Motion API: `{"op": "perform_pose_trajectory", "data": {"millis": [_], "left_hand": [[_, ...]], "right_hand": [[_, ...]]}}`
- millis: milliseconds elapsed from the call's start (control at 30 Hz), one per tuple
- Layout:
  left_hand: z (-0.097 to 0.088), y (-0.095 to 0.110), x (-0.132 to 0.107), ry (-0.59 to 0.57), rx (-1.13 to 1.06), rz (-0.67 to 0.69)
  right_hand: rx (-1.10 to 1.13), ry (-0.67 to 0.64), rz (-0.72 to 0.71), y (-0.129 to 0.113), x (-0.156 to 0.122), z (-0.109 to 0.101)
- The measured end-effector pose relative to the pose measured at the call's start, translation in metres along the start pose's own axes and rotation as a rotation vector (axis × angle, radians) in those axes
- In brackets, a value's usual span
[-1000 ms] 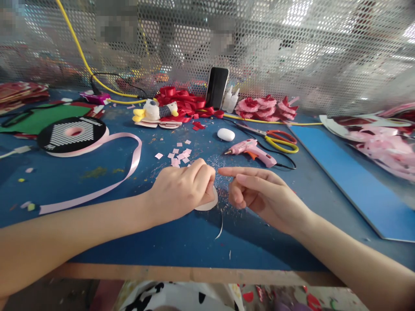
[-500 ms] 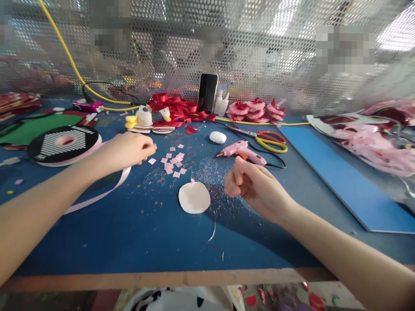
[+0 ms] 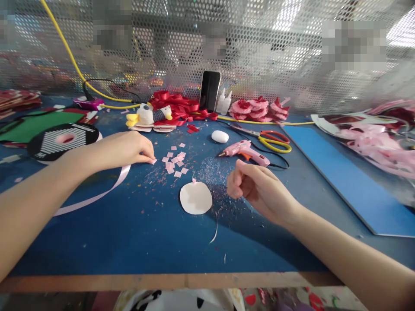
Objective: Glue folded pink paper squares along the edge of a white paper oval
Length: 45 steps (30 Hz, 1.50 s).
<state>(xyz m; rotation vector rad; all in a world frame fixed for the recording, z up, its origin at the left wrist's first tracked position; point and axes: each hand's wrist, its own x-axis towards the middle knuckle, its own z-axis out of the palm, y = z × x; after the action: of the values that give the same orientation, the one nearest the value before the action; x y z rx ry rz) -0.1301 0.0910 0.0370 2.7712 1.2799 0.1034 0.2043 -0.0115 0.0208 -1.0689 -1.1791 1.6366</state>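
Squares of thin pink stuff lie in a loose heap on the blue tabletop, just to the right of the left hand. That hand is the nearer one to them. It is held narrow and touches one small pink square at the left of the heap, but I cannot tell if it pinches it. The white, flat, nearly round disc lies by itself, closer to the person than the heap and a little to the right. From the left hand, it is off to the right and closer in. From the right hand, it is near and to the left, so the right hand is closer to it. Being round, the disc has no long way, but a tiny pink scrap sits at its far edge. The right hand is half curled and apart from the disc, and I cannot tell if it hides something small. Past it lies the pink glue gun, nose pointing left.
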Motion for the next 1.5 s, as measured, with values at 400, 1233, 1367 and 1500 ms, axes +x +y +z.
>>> {"op": "perform_pose_trajectory", "data": {"millis": [400, 1233, 1367, 1500], "left_hand": [[-0.007, 0.041, -0.001, 0.105, -0.041, 0.022], [0.056, 0.153, -0.010, 0.238, -0.490, 0.107], [0.065, 0.155, -0.013, 0.308, -0.410, 0.200], [0.069, 0.153, -0.012, 0.280, -0.544, 0.094]], "right_hand": [[-0.152, 0.006, -0.049, 0.003, 0.000, 0.002], [-0.853, -0.185, 0.227, -0.007, 0.004, -0.010], [-0.906, -0.264, 0.210, -0.009, 0.003, -0.014], [-0.939, -0.279, 0.170, -0.008, 0.001, -0.013]]}}
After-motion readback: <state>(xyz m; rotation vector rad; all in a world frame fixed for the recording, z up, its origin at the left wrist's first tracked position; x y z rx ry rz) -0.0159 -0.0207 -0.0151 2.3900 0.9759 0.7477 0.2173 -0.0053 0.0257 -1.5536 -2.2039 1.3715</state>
